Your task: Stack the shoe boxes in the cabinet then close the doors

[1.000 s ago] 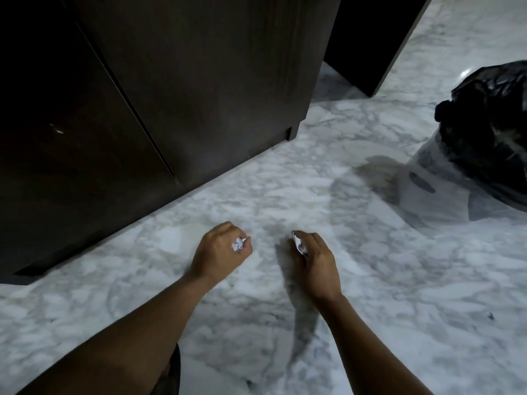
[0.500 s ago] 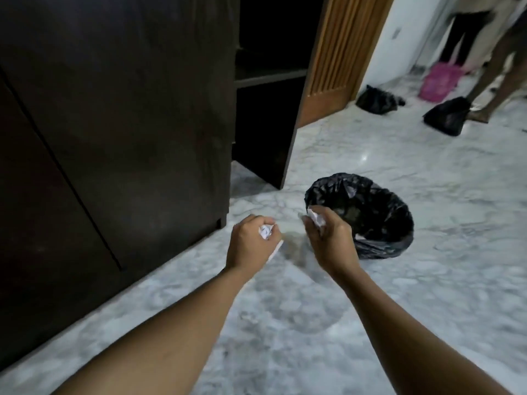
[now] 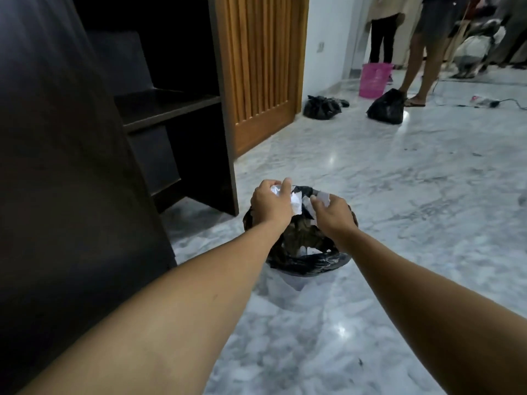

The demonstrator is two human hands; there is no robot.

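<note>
The dark wooden cabinet [image 3: 71, 166] fills the left side, its doors shut. Beside it an open dark shelf unit [image 3: 171, 104] shows bare shelves. No shoe box is in view. My left hand [image 3: 271, 205] is closed on crumpled white paper [image 3: 296, 202] right above a bin lined with a black bag [image 3: 308, 260]. My right hand [image 3: 333, 213] pinches a smaller white paper scrap [image 3: 323, 196] over the same bin.
A slatted wooden door [image 3: 262, 67] stands behind the shelf unit. On the marble floor [image 3: 399, 195] farther back lie two black bags [image 3: 385, 108], a pink bucket [image 3: 375, 79] and a cable. Two people's legs [image 3: 416, 52] stand at the back right.
My hands rose from the floor with the paper scraps and moved right, over the black-lined bin. My view lifted from the floor toward the room.
</note>
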